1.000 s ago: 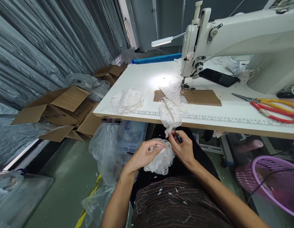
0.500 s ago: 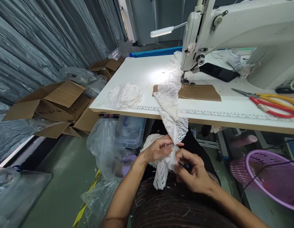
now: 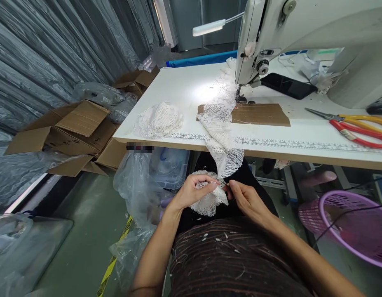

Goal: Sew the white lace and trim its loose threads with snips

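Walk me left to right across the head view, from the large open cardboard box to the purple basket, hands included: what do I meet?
Large open cardboard box → mound of white lace on the table → left hand → right hand → purple basket.

Lace strip (image 3: 220,134): white, openwork net pattern. Lace pile (image 3: 160,119): same. Counter (image 3: 172,88) white; ruler strip (image 3: 289,144) has dark ticks. Sewing machine (image 3: 314,37) off-white. Scissors (image 3: 339,118): one handle red, other yellow. Cardboard piece (image 3: 261,114) brown. Basket (image 3: 310,218) purple, lattice-patterned. Shirt (image 3: 215,260) dark, thin rust-brown stripes. Floor (image 3: 85,218) grey-green.
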A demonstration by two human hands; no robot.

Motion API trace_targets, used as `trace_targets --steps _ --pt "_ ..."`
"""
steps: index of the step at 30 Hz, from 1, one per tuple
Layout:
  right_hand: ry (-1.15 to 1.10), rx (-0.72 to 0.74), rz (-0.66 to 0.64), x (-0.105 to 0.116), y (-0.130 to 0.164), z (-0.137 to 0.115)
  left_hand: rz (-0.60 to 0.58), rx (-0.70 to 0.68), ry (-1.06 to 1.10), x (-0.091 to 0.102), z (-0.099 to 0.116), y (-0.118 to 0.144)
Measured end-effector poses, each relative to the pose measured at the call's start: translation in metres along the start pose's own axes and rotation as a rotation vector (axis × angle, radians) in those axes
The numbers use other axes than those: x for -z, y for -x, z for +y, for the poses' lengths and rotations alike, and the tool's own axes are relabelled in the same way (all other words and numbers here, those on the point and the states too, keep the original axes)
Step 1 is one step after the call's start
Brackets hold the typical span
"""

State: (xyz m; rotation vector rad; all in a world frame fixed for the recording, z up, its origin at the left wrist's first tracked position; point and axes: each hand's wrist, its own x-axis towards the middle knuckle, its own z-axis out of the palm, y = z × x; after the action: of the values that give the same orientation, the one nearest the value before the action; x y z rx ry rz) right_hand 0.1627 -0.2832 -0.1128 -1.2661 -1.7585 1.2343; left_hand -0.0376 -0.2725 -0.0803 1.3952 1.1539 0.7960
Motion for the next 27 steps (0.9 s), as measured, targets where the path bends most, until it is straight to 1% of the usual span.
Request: trace_targets --steps 4,7,10,12,16,19,21,23,25,27 --pt "0.034 0.059 -0.017 -0.005 -0.011 -0.004 -0.01 0.018 0.01 0.0 -0.002 -0.001" --pt "0.069 0.074 0.024 -0.007 -0.015 -0.005 0.005 0.017 0.021 -0.001 -0.003 -0.002" --pt "0.086 0.042 0.073 -0.008 -0.014 -0.003 0.016 0.023 0.039 -0.002 -0.001 -0.003" --pt "0.079 0.031 0.056 -0.009 -0.012 -0.002 0.015 0.027 0.039 -0.002 0.0 -0.003" --pt "0.121 0.075 0.021 -0.01 -0.011 -0.005 -0.001 0.035 0.009 -0.001 -0.002 -0.004" --pt "0.199 0.102 0.048 -0.011 -0.014 -0.006 -0.017 0.057 -0.02 -0.001 -0.004 -0.004" --pt "0.207 0.103 0.067 -0.011 -0.014 -0.005 -0.017 0.062 -0.018 -0.002 -0.005 -0.004" --pt "0.132 0.097 0.054 -0.012 -0.013 -0.004 -0.007 0.056 0.001 -0.003 -0.005 -0.004" --pt "-0.009 0.083 0.006 -0.014 -0.011 -0.003 -0.004 0.049 0.029 -0.004 -0.006 -0.004" --pt "-0.154 0.062 -0.029 -0.017 -0.009 -0.001 -0.028 0.041 0.061 -0.004 -0.009 -0.004"
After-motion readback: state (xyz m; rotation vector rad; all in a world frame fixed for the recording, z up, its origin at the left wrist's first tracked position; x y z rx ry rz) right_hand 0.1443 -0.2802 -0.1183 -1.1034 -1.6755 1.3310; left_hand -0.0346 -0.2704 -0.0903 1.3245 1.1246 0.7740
